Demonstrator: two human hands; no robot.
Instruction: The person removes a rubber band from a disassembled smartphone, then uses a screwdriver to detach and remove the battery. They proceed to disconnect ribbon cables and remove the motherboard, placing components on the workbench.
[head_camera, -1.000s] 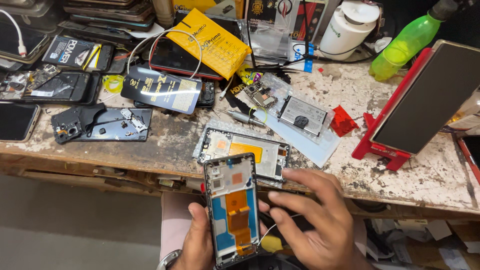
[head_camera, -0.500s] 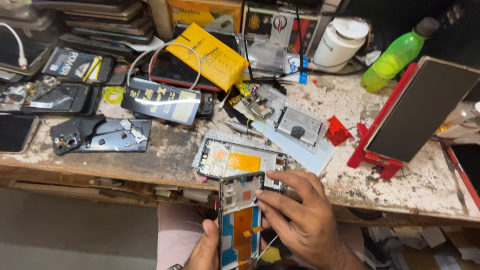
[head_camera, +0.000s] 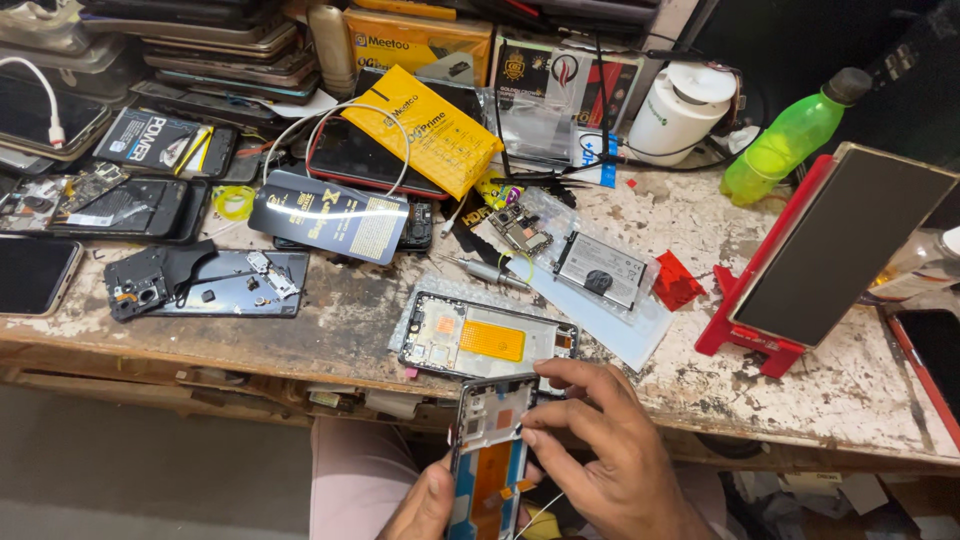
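Fingers of the right hand (head_camera: 610, 450) pinch the rectangular phone frame (head_camera: 488, 450) with its orange flex strip. Left hand (head_camera: 425, 505) grips its lower edge above the scuffed, paint-worn bench (head_camera: 860, 390).

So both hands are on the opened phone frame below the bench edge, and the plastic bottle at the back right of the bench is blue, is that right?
Not quite. In the head view the plastic bottle is green, not blue. The left hand and right hand are indeed on the opened phone frame.

Frame (head_camera: 490, 455) in my left hand (head_camera: 425, 505): white edge, orange inside. Second frame (head_camera: 485, 340) on bench: grey with orange patch. Bench (head_camera: 850, 385) white, flaking to brown. Stand (head_camera: 745, 335) red. Bottle (head_camera: 785, 140) bright green, dark cap. Pouch (head_camera: 425, 130) yellow, black print. Jar (head_camera: 680, 115) white.
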